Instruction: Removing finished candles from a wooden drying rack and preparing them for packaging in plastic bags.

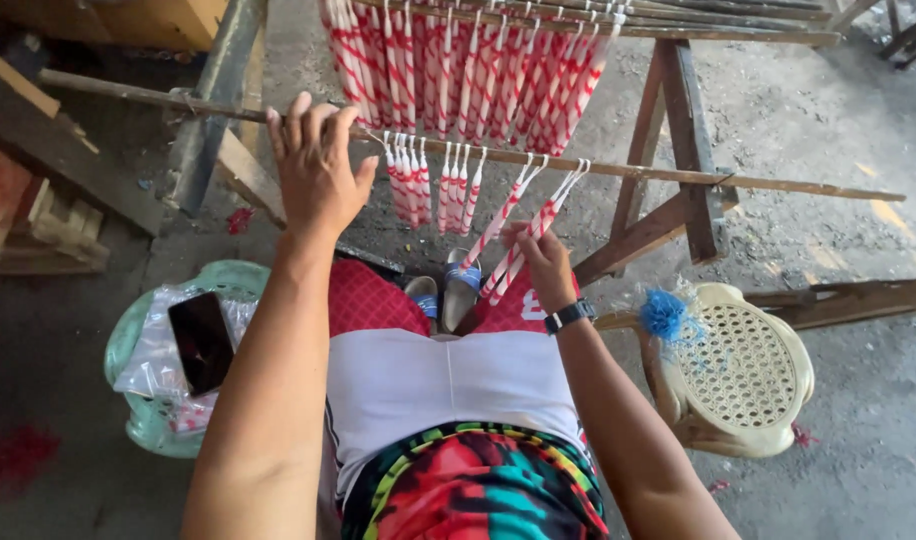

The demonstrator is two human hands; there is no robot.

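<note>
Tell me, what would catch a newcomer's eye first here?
The red-and-white candles hanging by their wicks from a wooden rod across the middle. The left hand grips that rod, while the right hand holds a few candles below it. A blue tuft lies on the cream stool at right.

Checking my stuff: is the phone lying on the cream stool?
No, the black phone lies on plastic atop the green stool; the cream stool holds blue string.
</note>
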